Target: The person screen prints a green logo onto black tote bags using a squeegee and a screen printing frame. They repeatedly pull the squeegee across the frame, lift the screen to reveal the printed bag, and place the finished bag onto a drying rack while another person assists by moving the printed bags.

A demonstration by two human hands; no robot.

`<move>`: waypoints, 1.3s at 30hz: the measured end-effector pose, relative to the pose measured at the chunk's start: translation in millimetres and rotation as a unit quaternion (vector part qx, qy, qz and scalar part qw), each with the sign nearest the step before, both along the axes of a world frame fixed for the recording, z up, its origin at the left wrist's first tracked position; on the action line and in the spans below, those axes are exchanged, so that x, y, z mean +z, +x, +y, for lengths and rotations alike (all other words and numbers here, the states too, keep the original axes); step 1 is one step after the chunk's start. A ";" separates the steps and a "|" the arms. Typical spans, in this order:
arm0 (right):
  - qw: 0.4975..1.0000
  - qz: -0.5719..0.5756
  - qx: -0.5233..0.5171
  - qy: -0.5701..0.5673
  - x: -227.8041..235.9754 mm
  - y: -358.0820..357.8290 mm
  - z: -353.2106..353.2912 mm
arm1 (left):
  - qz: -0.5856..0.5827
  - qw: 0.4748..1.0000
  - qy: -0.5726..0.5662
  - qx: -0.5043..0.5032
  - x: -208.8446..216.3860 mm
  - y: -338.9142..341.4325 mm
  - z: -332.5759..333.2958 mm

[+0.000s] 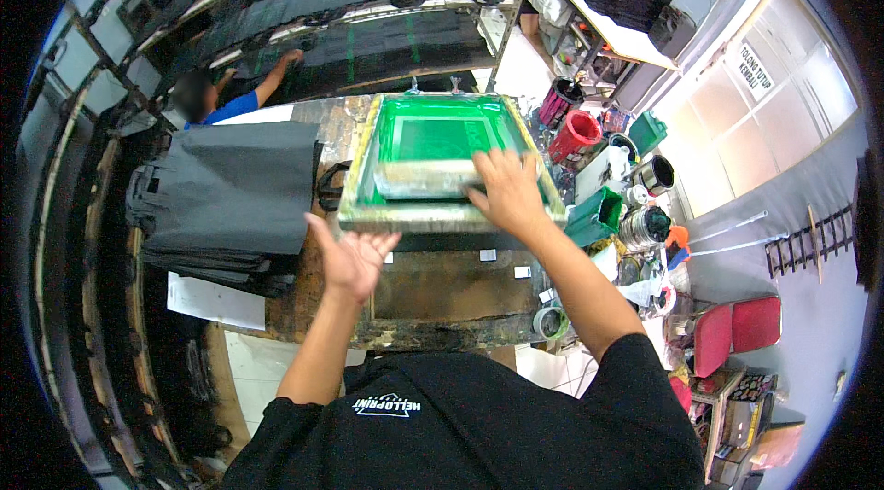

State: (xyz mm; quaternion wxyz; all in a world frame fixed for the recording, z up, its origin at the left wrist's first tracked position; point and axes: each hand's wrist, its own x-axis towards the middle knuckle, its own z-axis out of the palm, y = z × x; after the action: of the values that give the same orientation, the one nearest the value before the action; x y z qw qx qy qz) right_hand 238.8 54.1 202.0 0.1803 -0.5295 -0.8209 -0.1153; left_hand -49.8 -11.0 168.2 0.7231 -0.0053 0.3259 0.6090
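In front of me a screen-printing frame (pixel 405 216) with a worn, whitish rim is fixed by clamps at its far edge. Its near edge appears raised above the worktable (pixel 451 292). Wet green ink covers the mesh (pixel 442 133). My right hand (pixel 509 191) grips the right end of a squeegee (pixel 419 177), which lies across the near half of the mesh and is smeared by motion. Below the frame's near left corner is my left hand (pixel 348 260), palm up, fingers spread, holding nothing. A dark strip (pixel 451 241) shows under the frame, its kind unclear.
A stack of dark fabric pieces (pixel 230 181) lies left of the frame. Ink pots, including a red bucket (pixel 578 131) and a green container (pixel 597 214), crowd the right side. Beyond the table, a co-worker in a blue sleeve (pixel 235 108) reaches toward racks (pixel 368 48) of dark fabric.
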 end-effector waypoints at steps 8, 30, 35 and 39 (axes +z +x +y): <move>0.987 -0.031 -0.028 -0.155 -91.5 -0.4 -5.0 | 0.121 0.977 -0.010 -0.174 -138.5 -17.9 -37.1; 0.985 -0.062 -0.021 -0.158 -129.4 -5.6 24.9 | 0.182 0.963 -0.085 -0.178 -131.4 -12.5 -24.1; 0.986 -0.082 -0.043 -0.139 -147.0 -3.6 124.5 | 0.169 0.964 -0.102 -0.180 -126.2 -12.2 -22.9; 0.991 -0.079 -0.041 -0.097 -163.4 2.2 205.2 | 0.165 0.962 -0.113 -0.188 -129.8 -13.8 -23.3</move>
State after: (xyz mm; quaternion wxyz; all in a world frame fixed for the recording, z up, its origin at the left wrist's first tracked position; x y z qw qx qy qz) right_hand 241.0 259.3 38.6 0.0584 -0.5665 -0.8177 -0.0839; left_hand -63.6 -34.3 38.4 0.7556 0.0750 0.5025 0.4136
